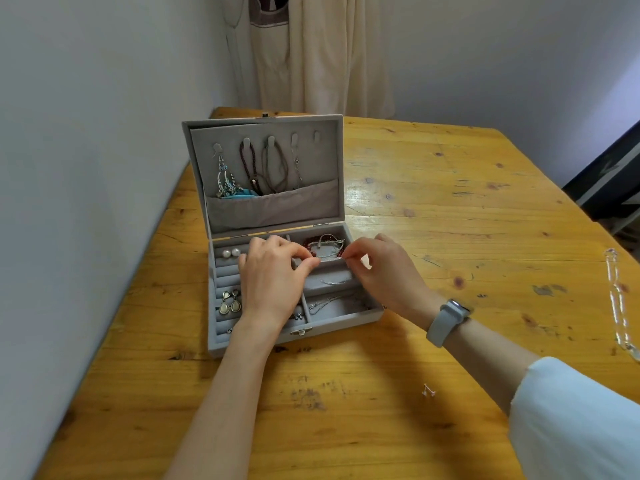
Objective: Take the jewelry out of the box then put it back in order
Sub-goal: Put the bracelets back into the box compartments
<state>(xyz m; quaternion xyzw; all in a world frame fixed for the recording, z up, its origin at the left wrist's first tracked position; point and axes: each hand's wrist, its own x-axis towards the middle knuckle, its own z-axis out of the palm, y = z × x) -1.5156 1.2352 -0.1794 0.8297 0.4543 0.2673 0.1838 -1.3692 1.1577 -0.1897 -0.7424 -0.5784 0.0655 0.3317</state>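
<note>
**Thin chain, tangle risk**

Both hands are pinching a thin chain [329,259] between them, left hand [273,278] and right hand [384,271], just over the box [221,344]'s right compartments. My guess is it snags the red bead bracelet [311,245] right behind. The lid [266,168] blocks the back; the desk [450,220] has room on the right.

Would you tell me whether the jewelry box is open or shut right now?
Open: the jewelry box has its lid standing upright, showing necklaces hung inside it and the compartments below.
</note>
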